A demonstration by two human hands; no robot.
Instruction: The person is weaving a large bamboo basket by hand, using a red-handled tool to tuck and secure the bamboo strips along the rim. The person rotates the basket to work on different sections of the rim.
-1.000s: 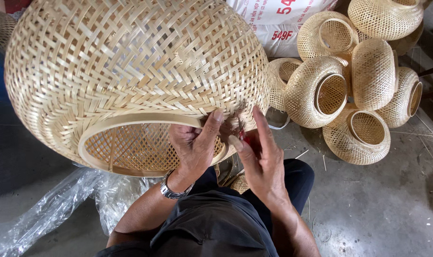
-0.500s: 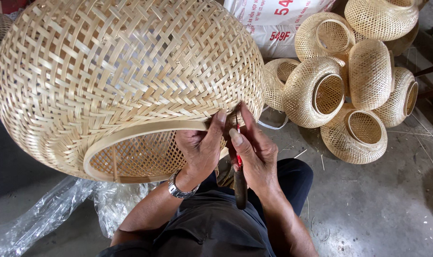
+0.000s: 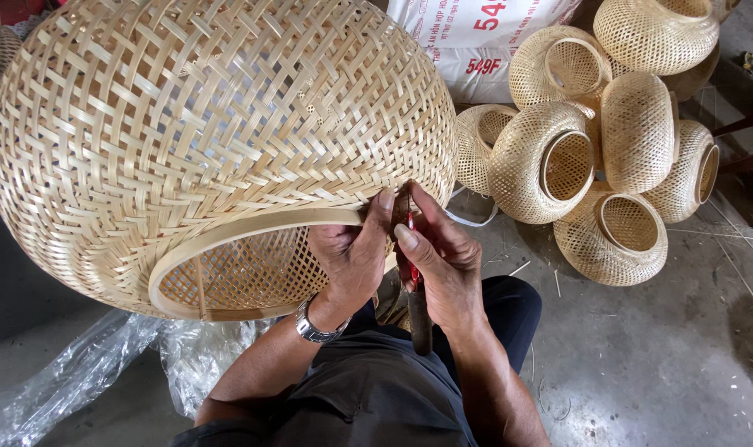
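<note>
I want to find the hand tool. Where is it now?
In the head view, the dark-handled tool is in the right hand, just right of the left hand, at the rim of the big woven basket.

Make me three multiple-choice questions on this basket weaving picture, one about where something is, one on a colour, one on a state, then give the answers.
1. Where does the pile of small woven baskets lie?
A. On the person's right, on the floor
B. Inside the big basket
C. On the person's lap

2. What colour shows on the tool in the right hand?
A. Blue
B. Red
C. Green

3. How is the big woven basket held?
A. Flat, opening up
B. Tipped, round opening facing the person
C. Hanging from a hook

Answers:
1 A, the pile sits on the concrete floor to the right, near a white sack.
2 B, a red part shows between the fingers.
3 B, the left hand grips the rim and the inside shows through the opening.
</note>
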